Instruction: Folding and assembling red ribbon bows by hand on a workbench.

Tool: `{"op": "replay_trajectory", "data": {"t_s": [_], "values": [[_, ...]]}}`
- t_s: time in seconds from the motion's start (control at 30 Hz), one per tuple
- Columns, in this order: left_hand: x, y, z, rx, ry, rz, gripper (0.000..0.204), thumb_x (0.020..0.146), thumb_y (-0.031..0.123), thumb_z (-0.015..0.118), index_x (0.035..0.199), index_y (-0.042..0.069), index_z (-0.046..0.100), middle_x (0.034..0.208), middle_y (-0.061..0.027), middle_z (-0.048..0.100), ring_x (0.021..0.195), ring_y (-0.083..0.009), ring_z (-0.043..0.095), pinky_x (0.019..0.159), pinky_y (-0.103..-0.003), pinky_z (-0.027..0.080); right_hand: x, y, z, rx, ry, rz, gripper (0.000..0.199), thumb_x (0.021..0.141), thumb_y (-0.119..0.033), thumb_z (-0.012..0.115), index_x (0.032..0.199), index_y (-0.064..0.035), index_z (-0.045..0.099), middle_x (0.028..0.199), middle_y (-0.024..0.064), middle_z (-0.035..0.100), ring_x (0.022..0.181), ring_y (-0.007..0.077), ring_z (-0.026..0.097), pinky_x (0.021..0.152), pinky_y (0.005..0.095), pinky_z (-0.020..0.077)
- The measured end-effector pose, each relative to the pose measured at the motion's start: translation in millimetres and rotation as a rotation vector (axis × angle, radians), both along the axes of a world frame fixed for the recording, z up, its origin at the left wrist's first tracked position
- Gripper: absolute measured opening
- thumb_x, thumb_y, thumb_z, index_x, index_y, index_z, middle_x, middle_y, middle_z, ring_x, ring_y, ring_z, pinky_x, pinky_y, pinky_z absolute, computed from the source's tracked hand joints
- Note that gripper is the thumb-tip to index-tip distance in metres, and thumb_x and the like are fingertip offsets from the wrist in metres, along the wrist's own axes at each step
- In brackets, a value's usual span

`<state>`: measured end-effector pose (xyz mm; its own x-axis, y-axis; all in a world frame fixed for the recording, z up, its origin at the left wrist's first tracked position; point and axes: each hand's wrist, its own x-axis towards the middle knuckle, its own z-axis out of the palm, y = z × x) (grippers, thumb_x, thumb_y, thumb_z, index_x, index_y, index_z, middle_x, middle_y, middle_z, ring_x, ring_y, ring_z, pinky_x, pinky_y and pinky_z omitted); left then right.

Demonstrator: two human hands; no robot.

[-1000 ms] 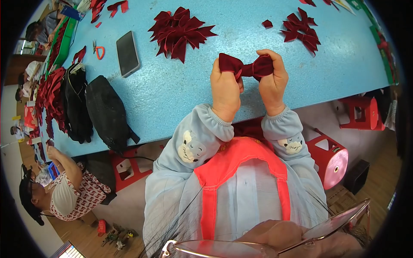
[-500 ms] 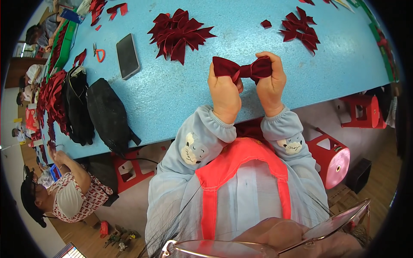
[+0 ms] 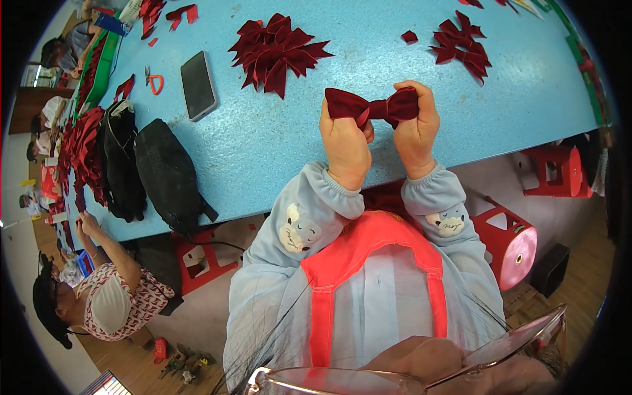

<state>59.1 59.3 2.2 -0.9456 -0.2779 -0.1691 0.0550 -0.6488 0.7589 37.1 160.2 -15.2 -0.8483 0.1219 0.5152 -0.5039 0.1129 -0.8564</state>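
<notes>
A dark red velvet bow point(image 3: 378, 108) is stretched out level between my two hands, above the near edge of the blue table point(image 3: 263, 178). My left hand point(image 3: 347, 148) pinches its left loop, thumb at the front. My right hand point(image 3: 417, 131) grips the right loop, its index finger curled over the top. The bow's knot lies in the gap between the hands. Farther off on the table are a heap of finished red bows point(image 3: 276, 54) and a smaller group of bows point(image 3: 462, 47) at the right. A small red scrap point(image 3: 409, 37) lies between them.
At left on the table are a phone point(image 3: 198, 85), orange-handled scissors point(image 3: 154, 82), two black pouches point(image 3: 171, 174) and a pile of red ribbon point(image 3: 83, 155). A co-worker point(image 3: 108, 289) sits at the left end. Red stools point(image 3: 507, 247) stand below the table edge.
My hands and the bow hold nearly the same pose; the whole view has shifted very slightly. The co-worker's hands at the left have moved a little.
</notes>
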Motion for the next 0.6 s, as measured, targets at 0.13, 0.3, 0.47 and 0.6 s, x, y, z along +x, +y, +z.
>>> {"op": "replay_trajectory", "data": {"t_s": [0.13,0.3,0.47,0.6], "values": [[1.6,-1.3,2.8,0.011,0.013,-0.005,0.016,0.091,0.021,0.041,0.080,0.008,0.041,0.056,-0.0004,0.042,0.040,-0.0077,0.033,0.037,-0.023,0.026,-0.4,0.2,-0.9,0.005,0.005,0.003,0.020,0.086,0.004,0.041,0.101,-0.0024,0.053,0.075,-0.0022,0.052,0.061,0.0027,0.044,0.052,0.0170,0.0358],[1.9,-1.3,2.6,0.038,0.013,-0.008,0.015,0.090,0.020,0.041,0.080,0.008,0.041,0.056,-0.0004,0.042,0.040,-0.0081,0.033,0.037,-0.024,0.026,0.0,0.7,-2.6,0.016,0.015,-0.009,0.021,0.085,0.004,0.040,0.101,-0.0020,0.053,0.076,-0.0021,0.052,0.061,0.0029,0.044,0.053,0.0171,0.0364],[1.3,-0.2,2.9,0.043,0.012,-0.006,0.015,0.090,0.020,0.042,0.080,0.009,0.041,0.055,-0.0002,0.041,0.040,-0.0085,0.033,0.037,-0.024,0.026,-1.0,1.8,-3.0,0.058,0.044,-0.032,0.022,0.084,0.005,0.039,0.100,-0.0018,0.053,0.076,-0.0016,0.052,0.062,0.0036,0.045,0.053,0.0177,0.0373],[1.5,-3.1,2.5,0.026,0.005,-0.003,0.016,0.091,0.021,0.042,0.080,0.009,0.040,0.056,0.0000,0.041,0.041,-0.0086,0.033,0.038,-0.024,0.027,-0.4,1.1,0.2,0.083,0.049,-0.035,0.029,0.079,0.009,0.039,0.100,-0.0030,0.054,0.073,0.0020,0.055,0.063,0.0072,0.051,0.057,0.0202,0.0416]]}}
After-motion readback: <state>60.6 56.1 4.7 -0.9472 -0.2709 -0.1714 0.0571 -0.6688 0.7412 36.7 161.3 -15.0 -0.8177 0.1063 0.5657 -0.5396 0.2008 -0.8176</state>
